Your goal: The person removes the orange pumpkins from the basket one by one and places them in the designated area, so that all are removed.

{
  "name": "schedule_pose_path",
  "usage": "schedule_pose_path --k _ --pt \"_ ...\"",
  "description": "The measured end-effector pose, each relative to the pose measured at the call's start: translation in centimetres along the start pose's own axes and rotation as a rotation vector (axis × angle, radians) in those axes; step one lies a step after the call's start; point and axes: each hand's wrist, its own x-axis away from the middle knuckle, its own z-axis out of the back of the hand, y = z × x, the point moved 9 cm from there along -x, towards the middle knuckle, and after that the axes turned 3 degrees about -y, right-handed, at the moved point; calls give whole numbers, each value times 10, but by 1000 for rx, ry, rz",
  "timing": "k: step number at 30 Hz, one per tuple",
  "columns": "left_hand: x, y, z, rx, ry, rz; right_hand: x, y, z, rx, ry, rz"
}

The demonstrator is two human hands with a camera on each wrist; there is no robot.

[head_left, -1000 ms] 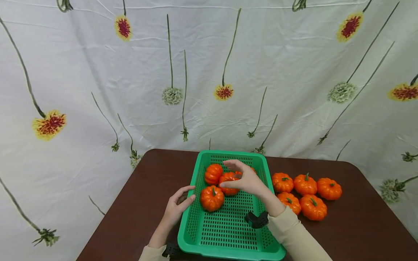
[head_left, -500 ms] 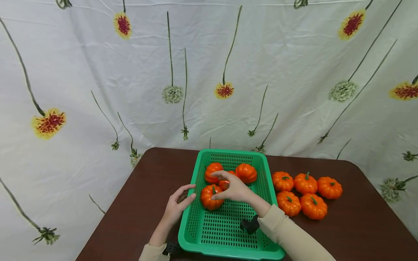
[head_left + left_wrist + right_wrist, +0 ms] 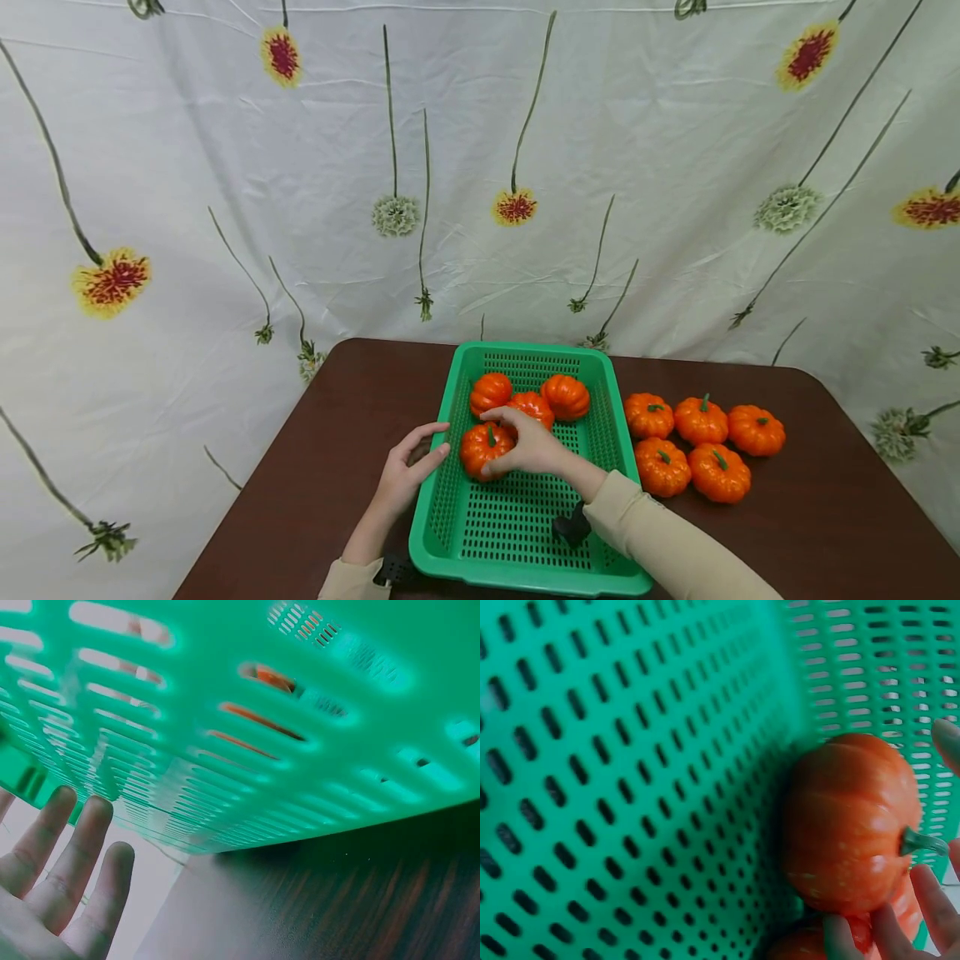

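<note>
A green perforated plastic basket holds several orange toy pumpkins. My right hand reaches into it and grips the front-left pumpkin, thumb on the near side and fingers on the far side. In the right wrist view, the fingers lie along a ribbed pumpkin with a green stem. Close behind are a middle pumpkin, a back-left pumpkin and a back-right pumpkin. My left hand rests at the basket's left rim, its fingers extended along the outer wall.
Right of the basket, several more pumpkins stand in two rows on the dark brown table. A white cloth with printed flowers hangs behind the table.
My right hand has come from over the back pumpkins toward the near left, lowering onto the front-left pumpkin while its fingers close in. The left hand and basket stay put.
</note>
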Motion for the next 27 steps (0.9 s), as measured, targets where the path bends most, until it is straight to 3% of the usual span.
schedule_pose_path --k 7,27 --pt "-1 0 0 6 -1 3 0 -2 -5 78 41 41" --pt "0 1 0 -21 19 12 2 -6 -6 220 125 24"
